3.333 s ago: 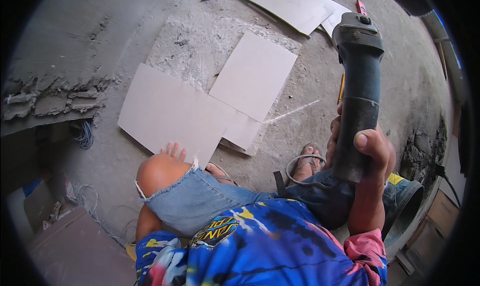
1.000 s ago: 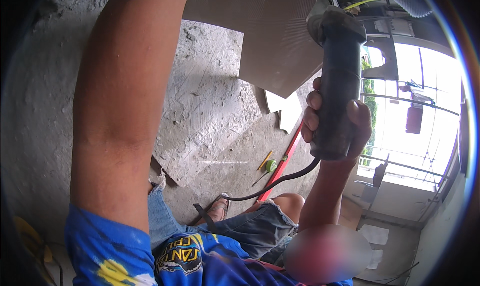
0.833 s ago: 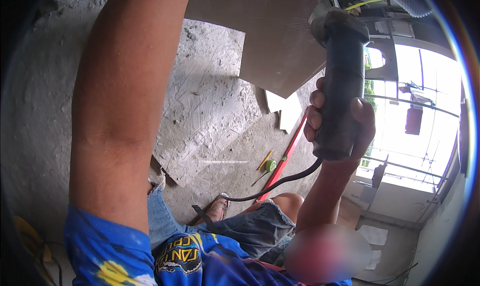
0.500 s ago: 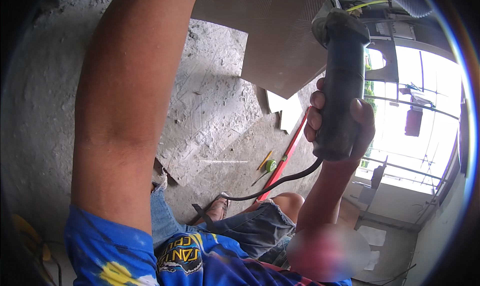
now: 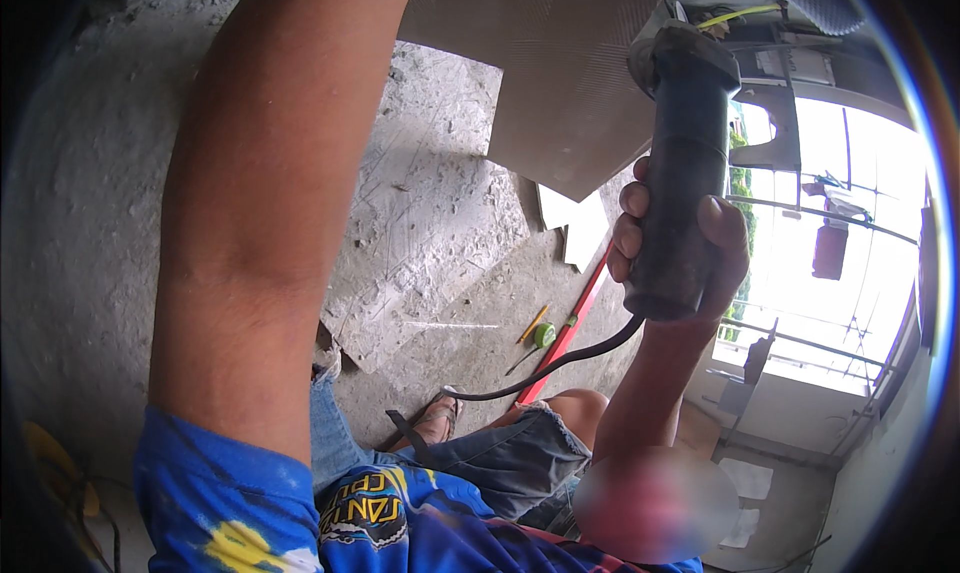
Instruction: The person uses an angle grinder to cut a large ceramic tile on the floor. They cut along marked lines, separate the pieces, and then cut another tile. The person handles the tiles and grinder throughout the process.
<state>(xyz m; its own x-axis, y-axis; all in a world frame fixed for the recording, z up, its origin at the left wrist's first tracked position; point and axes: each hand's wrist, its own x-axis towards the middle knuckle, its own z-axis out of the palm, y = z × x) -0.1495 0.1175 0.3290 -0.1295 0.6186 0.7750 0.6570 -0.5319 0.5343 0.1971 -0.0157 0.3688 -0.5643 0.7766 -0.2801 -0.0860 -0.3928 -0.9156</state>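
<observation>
My right hand point(image 5: 722, 238) is wrapped around the dark body of an angle grinder point(image 5: 690, 133), held upright in the picture. Its head and guard reach the right edge of a large brown-grey tile point(image 5: 565, 93) with fine ridges on its face. Whether the disc touches the tile is hidden behind the grinder's head. A black power cord point(image 5: 575, 356) curves from the grinder's lower end toward my foot. My left arm point(image 5: 265, 163) stretches up along the left side and leaves the top of the picture, so the left hand is out of sight.
Below the tile lie white offcuts point(image 5: 583, 225), a red straightedge bar point(image 5: 570, 338), a green tape measure point(image 5: 544, 335) and a yellow pencil point(image 5: 533, 323). A dusty grey slab point(image 5: 420, 243) rests on the floor. A bright window opening with bars point(image 5: 800, 263) is at right.
My left arm and the tile sit slightly further right in the picture. The right hand keeps its hold on the grinder at nearly the same place.
</observation>
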